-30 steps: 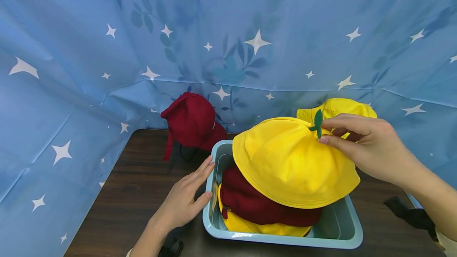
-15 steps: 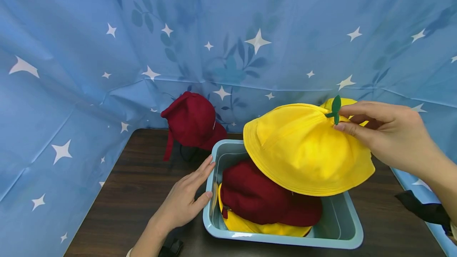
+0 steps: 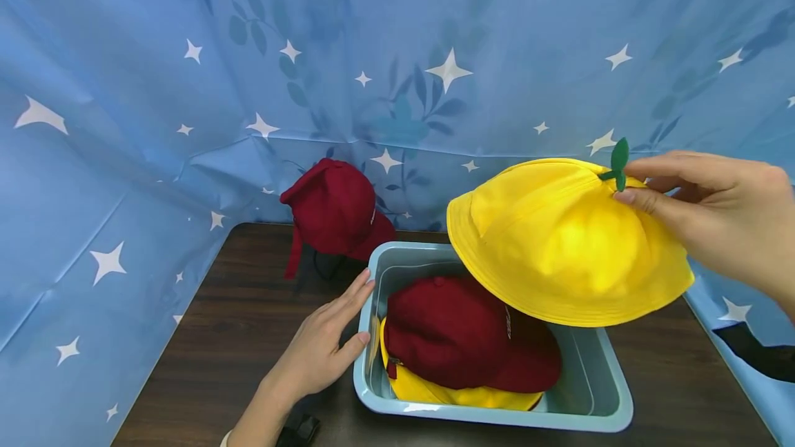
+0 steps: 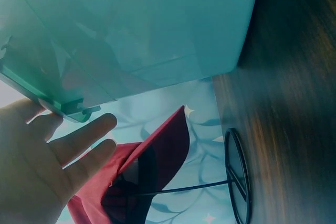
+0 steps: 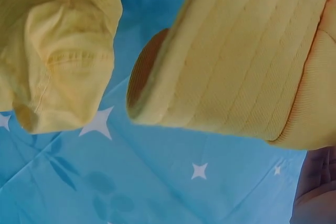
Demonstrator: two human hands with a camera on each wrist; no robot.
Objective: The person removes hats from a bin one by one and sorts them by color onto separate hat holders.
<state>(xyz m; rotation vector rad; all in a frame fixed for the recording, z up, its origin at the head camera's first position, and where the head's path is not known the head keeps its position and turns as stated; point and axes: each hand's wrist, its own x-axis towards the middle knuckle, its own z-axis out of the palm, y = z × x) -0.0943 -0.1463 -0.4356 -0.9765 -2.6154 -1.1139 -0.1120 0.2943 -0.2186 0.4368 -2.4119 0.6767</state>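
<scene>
My right hand (image 3: 727, 209) pinches a yellow bucket hat (image 3: 559, 247) near the green felt sprout (image 3: 619, 164) on its crown. The hat hangs tilted above the back right of a light blue plastic tub (image 3: 497, 419). Inside the tub, a dark red baseball cap (image 3: 459, 343) lies on top of a yellow hat (image 3: 462, 395), of which only the edge shows. My left hand (image 3: 319, 347) rests against the tub's left rim, fingers straight. In the right wrist view the held hat's brim (image 5: 231, 61) fills much of the frame.
A red baseball cap (image 3: 335, 209) perches on a black wire stand (image 4: 239, 177) at the back left of the dark wooden table (image 3: 236, 316). Another yellow hat (image 5: 63, 61) stands beyond the held one. A blue star-patterned cloth (image 3: 397, 54) hangs behind and at the left.
My right hand has lifted the yellow bucket hat up and to the right, uncovering more of the dark red cap in the tub. The left hand has stayed put.
</scene>
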